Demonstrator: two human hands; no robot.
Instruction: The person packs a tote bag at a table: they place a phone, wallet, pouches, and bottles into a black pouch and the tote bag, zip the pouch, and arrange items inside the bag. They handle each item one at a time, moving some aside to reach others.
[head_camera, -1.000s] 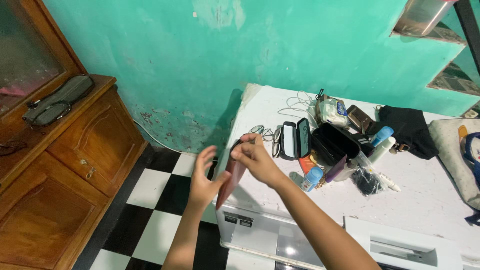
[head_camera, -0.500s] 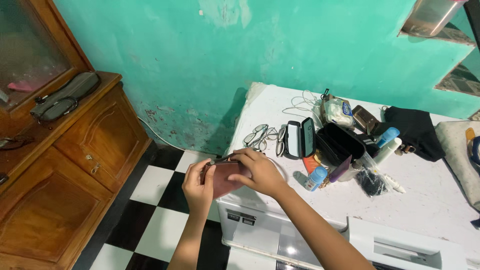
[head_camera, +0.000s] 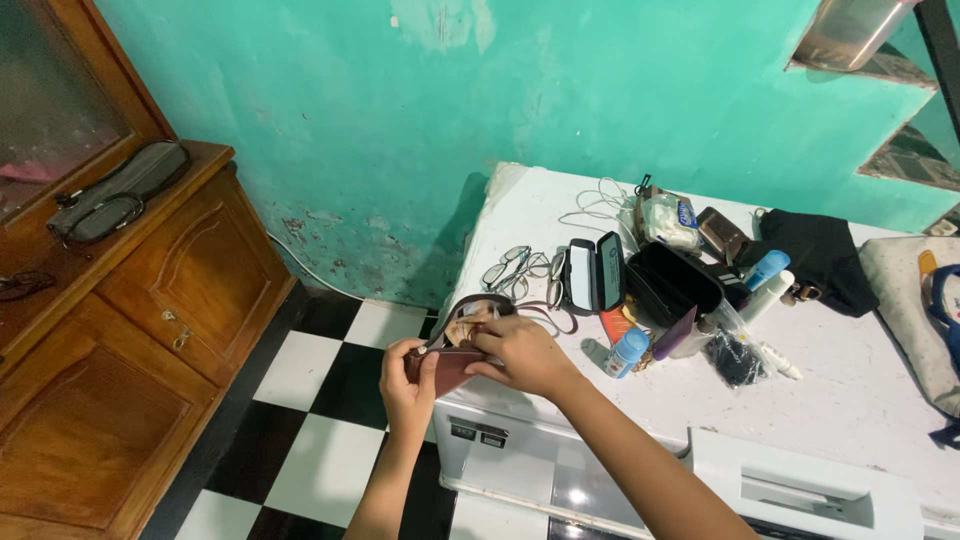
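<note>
A small maroon zip pouch (head_camera: 452, 366) is held between both hands over the near left corner of the white appliance top (head_camera: 860, 400). Its mouth gapes open and light-coloured contents show inside. My left hand (head_camera: 406, 384) grips the pouch's left end from below. My right hand (head_camera: 518, 352) pinches the upper right edge of the opening. Just beyond lie two pairs of spectacles (head_camera: 518, 270) and an open black glasses case (head_camera: 592, 274).
On the white top lie a black open pouch (head_camera: 672, 284), blue-capped bottles (head_camera: 627, 352), a tissue pack (head_camera: 668, 220), a white cable (head_camera: 598, 210) and a black bag (head_camera: 822, 256). A wooden cabinet (head_camera: 130, 330) bearing a grey case (head_camera: 120, 192) stands left, over a checkered floor (head_camera: 310, 440).
The pouch hung upright and shut from my right hand. Both hands then took it, lowered it and turned it flat. Its zip mouth now stands open.
</note>
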